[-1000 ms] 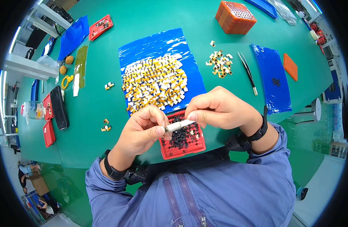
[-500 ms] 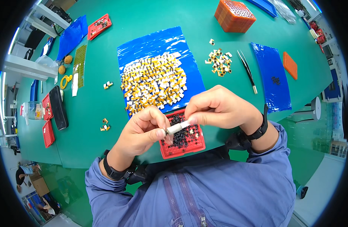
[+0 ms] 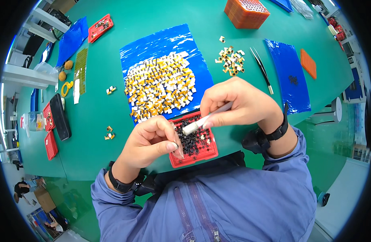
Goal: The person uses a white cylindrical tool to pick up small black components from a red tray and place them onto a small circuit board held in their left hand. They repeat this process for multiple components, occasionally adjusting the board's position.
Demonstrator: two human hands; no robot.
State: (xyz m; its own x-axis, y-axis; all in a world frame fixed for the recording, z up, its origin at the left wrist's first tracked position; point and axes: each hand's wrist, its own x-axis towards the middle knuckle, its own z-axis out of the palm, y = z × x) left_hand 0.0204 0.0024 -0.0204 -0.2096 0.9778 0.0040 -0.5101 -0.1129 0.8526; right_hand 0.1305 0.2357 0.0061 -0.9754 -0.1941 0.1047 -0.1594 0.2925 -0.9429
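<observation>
My left hand (image 3: pixel 151 141) is closed in a pinch, thumb against fingers, over the left edge of a red tray (image 3: pixel 193 162). A small dark piece (image 3: pixel 175 146) shows at its fingertips, too small to name exactly. My right hand (image 3: pixel 238 103) grips a pen-like tool (image 3: pixel 197 123) with a grey shaft and a thick white tip. The tool slants down to the left over the tray, its tip apart from my left fingers. In the tray lie many small black parts (image 3: pixel 189 141) and a few pale pieces (image 3: pixel 205 139).
Beyond the tray, a blue sheet (image 3: pixel 153 42) carries a heap of white-and-gold pieces (image 3: pixel 161 84). A smaller pile (image 3: pixel 232 60), tweezers (image 3: pixel 261 70) and another blue sheet (image 3: pixel 288 68) lie right. An orange tray stack (image 3: pixel 246 14) stands far back; a black case (image 3: pixel 60 117) lies left.
The tool's white tip has come away from the piece in my left fingers. My right hand has risen slightly, and the tool's grey shaft now shows. My left hand keeps its pinch.
</observation>
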